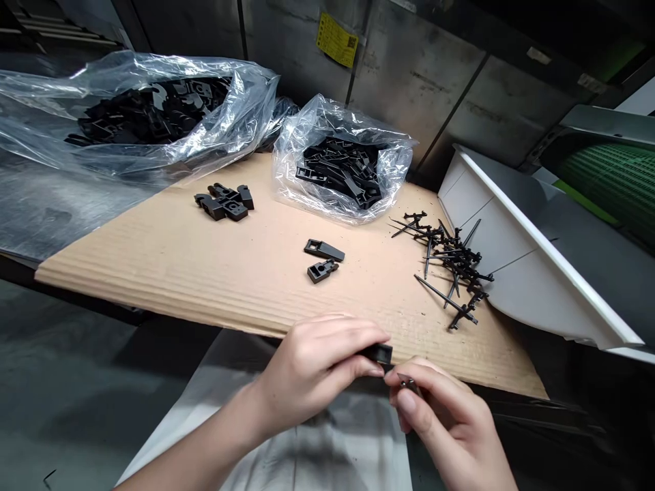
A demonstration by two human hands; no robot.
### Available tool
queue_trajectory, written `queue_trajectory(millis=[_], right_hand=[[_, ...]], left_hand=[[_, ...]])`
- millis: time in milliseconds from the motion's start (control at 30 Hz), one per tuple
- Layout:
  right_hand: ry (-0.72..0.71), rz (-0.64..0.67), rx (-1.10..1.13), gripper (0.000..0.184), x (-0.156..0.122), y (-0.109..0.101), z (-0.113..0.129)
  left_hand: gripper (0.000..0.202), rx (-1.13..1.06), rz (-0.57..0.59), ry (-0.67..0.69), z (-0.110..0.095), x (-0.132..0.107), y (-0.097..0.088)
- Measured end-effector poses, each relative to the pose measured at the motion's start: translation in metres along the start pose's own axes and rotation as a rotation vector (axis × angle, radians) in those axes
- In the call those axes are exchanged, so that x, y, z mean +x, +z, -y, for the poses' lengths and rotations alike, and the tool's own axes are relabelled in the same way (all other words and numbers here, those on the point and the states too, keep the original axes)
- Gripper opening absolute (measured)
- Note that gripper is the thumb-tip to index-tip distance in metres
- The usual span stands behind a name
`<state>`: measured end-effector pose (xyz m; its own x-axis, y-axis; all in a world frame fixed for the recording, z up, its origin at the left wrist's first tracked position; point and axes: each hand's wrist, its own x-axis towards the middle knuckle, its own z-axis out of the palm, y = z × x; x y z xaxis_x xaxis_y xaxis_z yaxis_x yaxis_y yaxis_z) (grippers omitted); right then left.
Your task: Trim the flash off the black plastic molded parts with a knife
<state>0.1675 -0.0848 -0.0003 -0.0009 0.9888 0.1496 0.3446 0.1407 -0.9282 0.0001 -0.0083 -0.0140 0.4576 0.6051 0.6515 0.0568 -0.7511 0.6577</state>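
Note:
My left hand (327, 358) is closed around a black plastic part (379, 352), whose end sticks out past the fingertips over the cardboard's front edge. Just right of it, my right hand (443, 416) pinches a small, thin blade-like piece (408, 383) between thumb and fingers; its exact kind is hard to make out. The fingertips of both hands nearly meet. Beyond them on the cardboard lie a long tapered black part (324, 250) and a shorter notched black part (322, 271).
Cardboard (205, 273) covers the worktop. Two clear plastic bags, one left (245, 102) and one in the middle (291, 157), hold black parts. Several black parts (225, 202) lie left; thin black sprues (455, 262) lie right, beside a white tray (537, 239).

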Motion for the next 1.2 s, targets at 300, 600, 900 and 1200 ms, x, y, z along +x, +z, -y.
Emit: queue_trajectory(millis=[300,600,900,1200], right_hand=[[-0.519,-0.187,-0.509,0.029,0.004,0.008,-0.010],[-0.519,-0.145,-0.569,0.027,0.011,0.011,-0.008],[-0.125,0.276,-0.261,0.020,0.022,-0.002,0.011],[-0.279,-0.063,-0.292,0.018,0.012,0.005,0.010]], left_hand=[[0.035,-0.060,0.120,-0.397,-0.015,0.011,-0.010],[0.030,-0.053,0.076,-0.336,-0.014,0.008,-0.006],[0.030,-0.049,0.080,-0.289,-0.011,0.007,-0.005],[0.032,-0.039,0.085,-0.340,-0.014,0.007,-0.004]])
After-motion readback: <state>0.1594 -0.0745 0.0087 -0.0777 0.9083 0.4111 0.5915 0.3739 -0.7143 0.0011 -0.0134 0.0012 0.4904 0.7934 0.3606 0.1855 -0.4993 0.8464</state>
